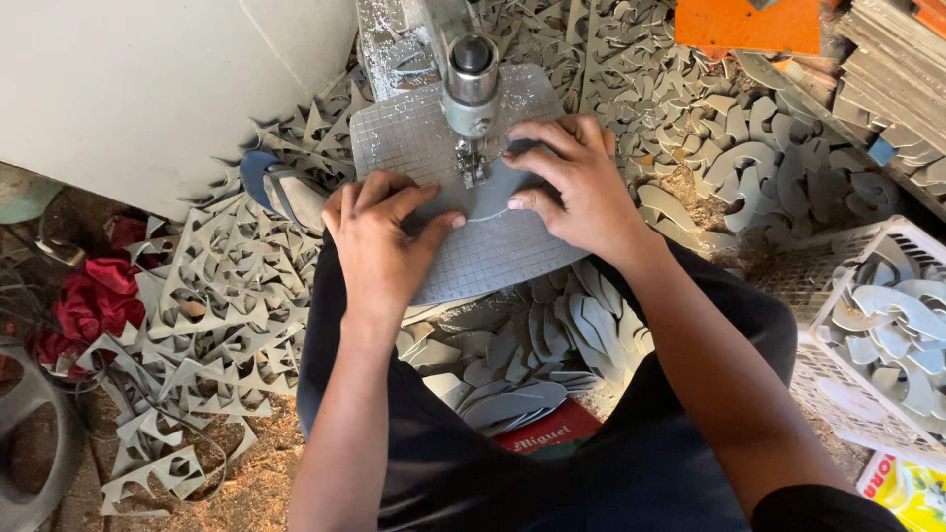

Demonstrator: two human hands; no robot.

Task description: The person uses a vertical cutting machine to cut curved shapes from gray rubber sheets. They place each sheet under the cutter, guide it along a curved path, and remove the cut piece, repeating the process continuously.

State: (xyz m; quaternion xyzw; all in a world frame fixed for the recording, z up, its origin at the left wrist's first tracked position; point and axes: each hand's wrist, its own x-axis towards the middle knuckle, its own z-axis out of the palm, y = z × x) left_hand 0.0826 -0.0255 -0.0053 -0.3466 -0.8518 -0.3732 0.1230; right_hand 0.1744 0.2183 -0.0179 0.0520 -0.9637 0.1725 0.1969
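Two hands press a grey curved piece flat on the gridded table right under the saw head: left hand with fingers spread on its near edge, right hand with fingers splayed over its far side. Cutting looks to be under way; by my reckoning the next move calls for slow, even turning of the piece with fingertips kept off the blade.

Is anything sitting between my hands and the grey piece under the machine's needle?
Nothing visible. The left hand and the right hand both press flat on the grey piece, which lies on the gridded plate right under the machine's needle. The fingers lie on either side of the needle.
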